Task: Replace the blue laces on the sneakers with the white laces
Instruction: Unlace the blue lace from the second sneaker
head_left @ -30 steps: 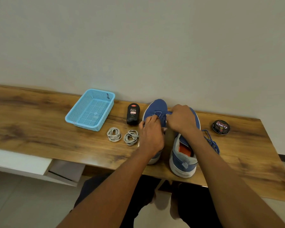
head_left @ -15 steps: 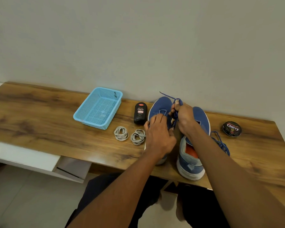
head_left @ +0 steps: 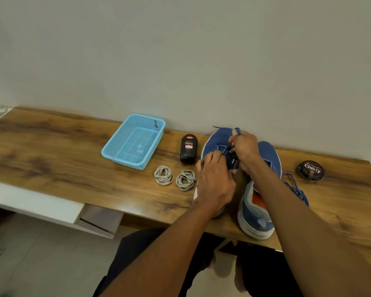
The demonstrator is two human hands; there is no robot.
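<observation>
Two blue sneakers stand side by side on the wooden table, toes toward the wall. My left hand (head_left: 215,181) rests on top of the left sneaker (head_left: 212,142), fingers curled over its upper and hiding the rear half. My right hand (head_left: 244,147) pinches the blue lace (head_left: 237,131) of that shoe, lifted above the toe. The right sneaker (head_left: 257,213) lies under my right forearm; its loose blue lace (head_left: 296,189) trails on the table to the right. Two coils of white laces (head_left: 163,175) (head_left: 185,180) lie left of the shoes.
A light blue mesh basket (head_left: 116,151) sits at the back left. A black Cherry polish bottle (head_left: 188,148) stands between basket and shoes. A round black Cherry polish tin (head_left: 311,170) lies right of the shoes. An open white drawer (head_left: 51,209) juts below the table edge.
My right hand has pulled the blue lace up out of the left sneaker and keeps it raised. The head camera has tilted and shifted, so everything sits lower and more to the right.
</observation>
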